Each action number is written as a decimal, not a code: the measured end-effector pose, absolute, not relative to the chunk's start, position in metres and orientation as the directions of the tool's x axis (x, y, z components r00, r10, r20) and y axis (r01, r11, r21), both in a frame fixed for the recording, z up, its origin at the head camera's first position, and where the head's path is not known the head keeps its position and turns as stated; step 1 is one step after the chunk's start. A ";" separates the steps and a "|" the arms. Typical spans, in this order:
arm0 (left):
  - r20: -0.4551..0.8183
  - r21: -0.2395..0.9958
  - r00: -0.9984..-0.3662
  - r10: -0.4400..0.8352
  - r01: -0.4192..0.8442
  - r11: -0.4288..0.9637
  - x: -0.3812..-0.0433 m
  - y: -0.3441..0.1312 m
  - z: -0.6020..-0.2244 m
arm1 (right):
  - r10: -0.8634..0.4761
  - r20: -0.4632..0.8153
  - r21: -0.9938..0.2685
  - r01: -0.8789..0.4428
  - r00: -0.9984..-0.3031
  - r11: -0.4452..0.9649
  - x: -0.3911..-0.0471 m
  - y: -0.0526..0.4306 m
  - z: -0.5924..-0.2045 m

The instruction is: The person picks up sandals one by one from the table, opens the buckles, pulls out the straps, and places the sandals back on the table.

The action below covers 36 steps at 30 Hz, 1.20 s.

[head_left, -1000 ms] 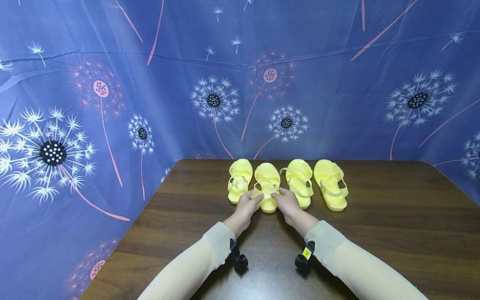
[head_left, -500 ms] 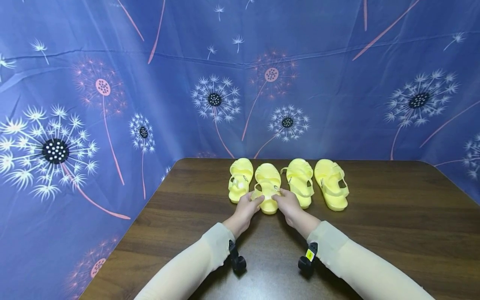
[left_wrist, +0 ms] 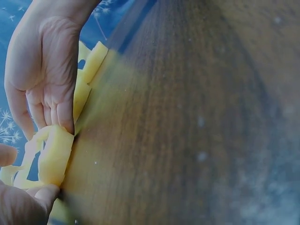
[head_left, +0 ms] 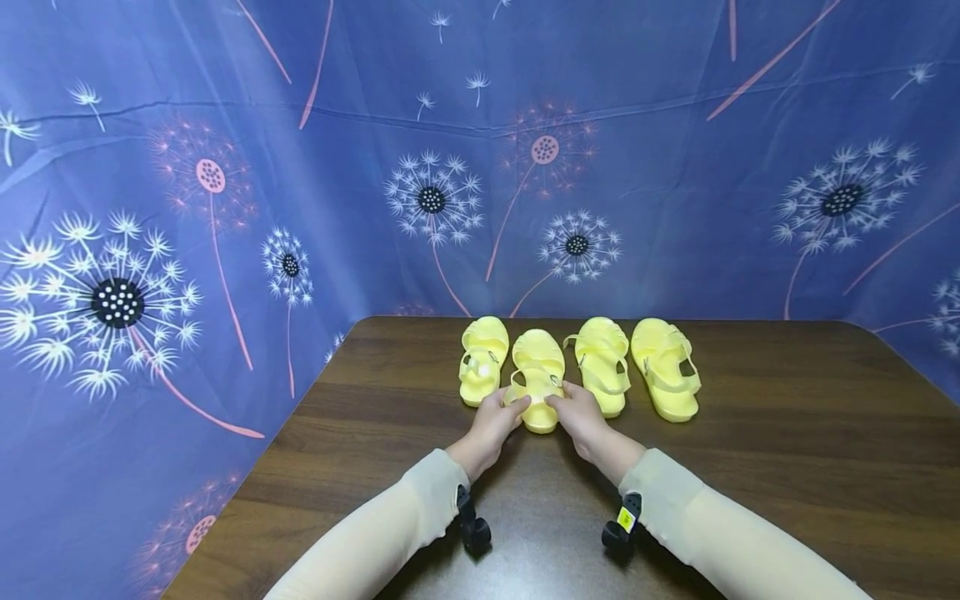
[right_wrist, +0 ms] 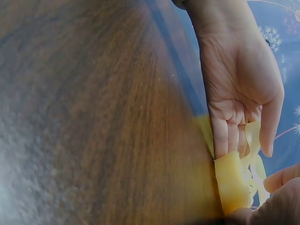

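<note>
Several yellow sandals stand in a row at the far side of the table, toes pointing away. My left hand (head_left: 493, 421) and right hand (head_left: 583, 414) grip the second sandal from the left (head_left: 538, 358) from both sides at its heel end, thumbs on top. That sandal sits slightly nearer to me than its neighbours. In the left wrist view its heel (left_wrist: 56, 154) lies between the fingers of both hands; the right wrist view shows the same heel (right_wrist: 232, 183). Left of it is one sandal (head_left: 483, 358); to its right are a third sandal (head_left: 602, 358) and a fourth (head_left: 663, 367).
The brown wooden table (head_left: 810, 433) reaches to a blue dandelion-print cloth (head_left: 660, 167) hanging behind and at the left. A black wrist camera (head_left: 474, 529) sits under the left sleeve, and another black camera (head_left: 618, 533) under the right.
Both hands have drawn the second sandal slightly toward me, so its heel now lies nearer. The other sandals keep their places; the head view has shifted a little.
</note>
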<state>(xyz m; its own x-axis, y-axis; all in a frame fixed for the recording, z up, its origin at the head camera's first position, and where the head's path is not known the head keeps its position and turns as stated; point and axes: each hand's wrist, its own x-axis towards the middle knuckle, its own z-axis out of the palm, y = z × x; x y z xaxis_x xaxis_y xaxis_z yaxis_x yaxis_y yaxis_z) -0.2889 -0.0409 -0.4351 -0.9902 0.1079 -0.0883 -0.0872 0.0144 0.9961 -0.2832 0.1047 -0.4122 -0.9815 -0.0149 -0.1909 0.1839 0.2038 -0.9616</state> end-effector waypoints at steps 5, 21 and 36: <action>-0.090 0.996 -0.990 0.110 -0.091 -0.004 -0.286 -0.040 -0.436 | -0.015 -0.184 -0.961 0.177 -0.983 0.212 -0.280 0.105 -0.412; -0.064 0.996 -0.989 0.136 -0.071 -0.048 -0.274 -0.041 -0.437 | -0.054 -0.162 -0.953 0.142 -0.985 0.269 -0.273 0.106 -0.417; -0.073 0.992 -0.985 0.155 -0.087 -0.087 -0.264 -0.043 -0.440 | -0.051 -0.187 -0.941 0.164 -0.981 0.295 -0.259 0.105 -0.412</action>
<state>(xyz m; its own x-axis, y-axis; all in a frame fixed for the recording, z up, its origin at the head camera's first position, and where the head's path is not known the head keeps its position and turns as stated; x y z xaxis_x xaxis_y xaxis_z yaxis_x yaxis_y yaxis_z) -0.2638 -0.0431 -0.4397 -0.9852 0.1551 -0.0728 -0.0870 -0.0869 0.9924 -0.2588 0.1047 -0.4124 -0.9811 -0.0506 -0.1866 0.1638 0.2951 -0.9413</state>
